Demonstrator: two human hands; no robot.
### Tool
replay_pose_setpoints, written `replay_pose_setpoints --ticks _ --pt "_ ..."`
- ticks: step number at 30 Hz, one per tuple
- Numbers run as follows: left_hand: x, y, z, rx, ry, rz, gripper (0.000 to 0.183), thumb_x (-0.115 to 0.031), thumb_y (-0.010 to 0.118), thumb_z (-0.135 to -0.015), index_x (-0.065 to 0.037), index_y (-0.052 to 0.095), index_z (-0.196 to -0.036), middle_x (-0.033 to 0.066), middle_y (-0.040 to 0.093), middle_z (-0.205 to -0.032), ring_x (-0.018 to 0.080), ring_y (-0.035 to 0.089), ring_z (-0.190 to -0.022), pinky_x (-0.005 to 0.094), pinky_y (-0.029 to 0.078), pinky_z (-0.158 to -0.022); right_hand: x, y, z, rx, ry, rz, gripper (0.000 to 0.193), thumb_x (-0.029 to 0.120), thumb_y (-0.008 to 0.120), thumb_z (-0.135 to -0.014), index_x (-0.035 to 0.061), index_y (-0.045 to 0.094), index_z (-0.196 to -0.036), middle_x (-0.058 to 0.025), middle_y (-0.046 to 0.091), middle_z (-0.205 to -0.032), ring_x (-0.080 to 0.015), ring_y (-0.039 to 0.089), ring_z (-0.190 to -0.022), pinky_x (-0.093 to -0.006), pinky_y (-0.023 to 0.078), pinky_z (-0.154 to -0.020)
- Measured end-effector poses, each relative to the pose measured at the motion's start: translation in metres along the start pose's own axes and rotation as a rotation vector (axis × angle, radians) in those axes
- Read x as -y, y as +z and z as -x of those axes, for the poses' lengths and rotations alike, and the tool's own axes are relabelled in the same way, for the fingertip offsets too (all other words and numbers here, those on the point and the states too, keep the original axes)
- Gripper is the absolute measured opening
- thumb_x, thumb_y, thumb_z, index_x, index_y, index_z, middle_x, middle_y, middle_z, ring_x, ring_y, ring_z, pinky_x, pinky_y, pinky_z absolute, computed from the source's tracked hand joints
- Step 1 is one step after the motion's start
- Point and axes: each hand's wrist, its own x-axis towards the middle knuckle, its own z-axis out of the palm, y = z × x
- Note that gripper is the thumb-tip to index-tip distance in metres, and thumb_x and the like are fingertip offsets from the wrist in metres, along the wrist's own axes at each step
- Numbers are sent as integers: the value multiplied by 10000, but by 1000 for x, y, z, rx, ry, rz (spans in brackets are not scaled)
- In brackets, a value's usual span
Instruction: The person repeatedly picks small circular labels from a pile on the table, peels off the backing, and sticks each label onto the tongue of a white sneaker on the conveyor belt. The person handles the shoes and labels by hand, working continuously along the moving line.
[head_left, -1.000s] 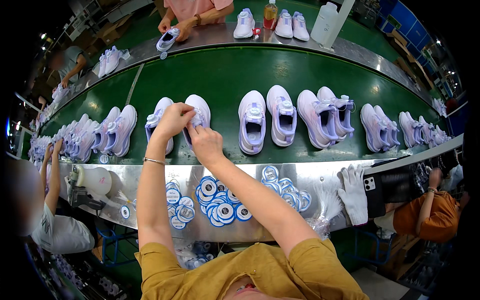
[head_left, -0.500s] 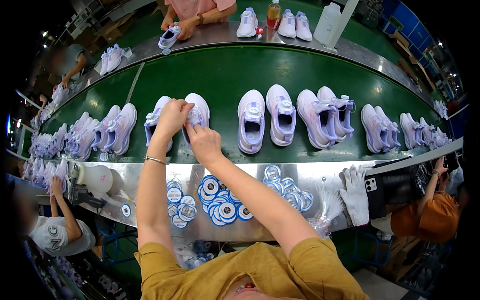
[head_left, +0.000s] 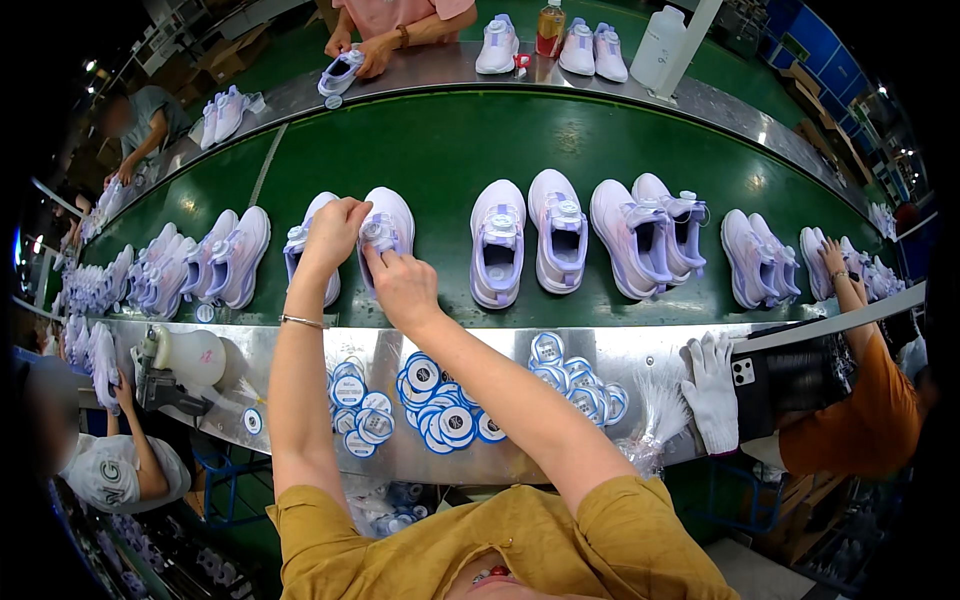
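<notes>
A pale pink and lavender sneaker (head_left: 393, 212) with a round dial on its tongue rests on the green belt in front of me, toe pointing away. My left hand (head_left: 338, 232) is closed in a pinch beside its dial; whatever is between the fingertips is too small to make out. Behind that hand and wrist stands the mating sneaker (head_left: 297, 240), partly covered. My right hand (head_left: 405, 290) is closed at the same sneaker's opening, its fingertips against the collar and its palm hiding the heel.
Round blue-and-white tags (head_left: 440, 405) lie in piles on the metal ledge (head_left: 640, 350). A white glove (head_left: 712, 395), a phone (head_left: 745, 385), clear plastic strings (head_left: 660, 410) and a tape gun (head_left: 165, 375) lie there too. More sneakers (head_left: 560, 230) line the belt. Co-workers handle shoes at both sides and across.
The sneakers on the belt have shifted slightly left, and both my hands have moved along with them. At the right, a co-worker's hand has reached onto a shoe. At the left, another person has raised one.
</notes>
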Motion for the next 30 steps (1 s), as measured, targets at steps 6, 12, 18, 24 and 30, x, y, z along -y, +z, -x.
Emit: replay_pose_setpoints --ticks 6,12,18,24,30 --pt "-3 5 5 70 10 -190 217 -153 697 -755 37 669 -857 186 642 -768 335 626 -710 395 492 -655 2 4 -2 89 55 -17 333 76 587 -736 79 627 -1066 -52 591 -720 -217 616 -618 -339 505 -535" --pt "12 3 -1 137 255 -17 210 -114 682 -766 43 666 -905 174 652 -847 268 624 -785 345 488 -695 6 9 -4 82 97 -23 353 50 593 -713 58 623 -1064 -66 592 -730 -236 616 -621 -349 508 -540" --pt "15 -5 -1 30 -16 67 208 -126 686 -794 46 663 -908 148 660 -817 218 619 -733 311 477 -651 10 11 -6 51 109 -46 348 65 595 -724 62 628 -1069 -67 593 -731 -232 619 -637 -347 507 -541" --pt "12 1 5 77 16 -112 213 -146 719 -765 39 654 -846 135 645 -762 206 607 -681 297 468 -616 11 17 -7 76 119 -52 306 79 581 -748 65 629 -1049 -58 595 -737 -225 619 -637 -346 506 -543" --pt "29 -7 3 107 176 -6 231 -80 704 -734 53 648 -915 141 609 -865 256 600 -777 330 479 -694 20 19 -10 67 121 -72 276 79 567 -763 64 624 -1032 -60 600 -746 -229 624 -636 -346 507 -545"
